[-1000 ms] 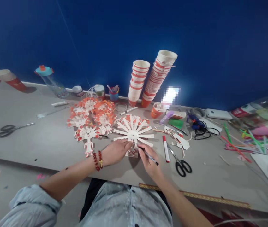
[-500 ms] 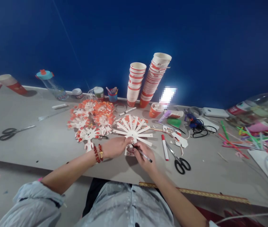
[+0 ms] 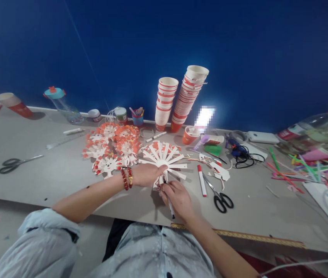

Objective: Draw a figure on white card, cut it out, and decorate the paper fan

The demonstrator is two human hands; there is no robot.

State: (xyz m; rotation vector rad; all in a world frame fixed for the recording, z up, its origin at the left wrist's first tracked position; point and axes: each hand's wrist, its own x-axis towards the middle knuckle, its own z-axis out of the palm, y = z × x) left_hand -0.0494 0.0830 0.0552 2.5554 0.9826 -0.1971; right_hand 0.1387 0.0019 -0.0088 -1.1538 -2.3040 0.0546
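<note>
In front of me lies a white paper cutout point(image 3: 161, 164), with strips fanning out like rays and a lower tab bearing dark red drawn lines. My left hand point(image 3: 145, 175) is closed on its left side, the thumb pressed near the centre of the fan. A slim pen point(image 3: 171, 208) is gripped in my right hand point(image 3: 179, 197), its tip at the tab and its rear end pointing toward me. The fingers cover part of the tab. Left of the cutout, finished-looking paper figures point(image 3: 108, 166) with faces and orange-tipped strips lie in a cluster.
Black-handled scissors point(image 3: 223, 201) and a red-capped marker point(image 3: 202, 180) lie to the right. More scissors point(image 3: 10, 165) are at far left. Two tall stacks of paper cups point(image 3: 165, 102) stand by the blue wall. Pipe cleaners point(image 3: 285, 177) and bottles point(image 3: 305, 129) crowd the right side.
The pen has swung from slanting right to pointing more steeply toward me as my right hand turned. My left hand has shifted slightly right and up over the cutout.
</note>
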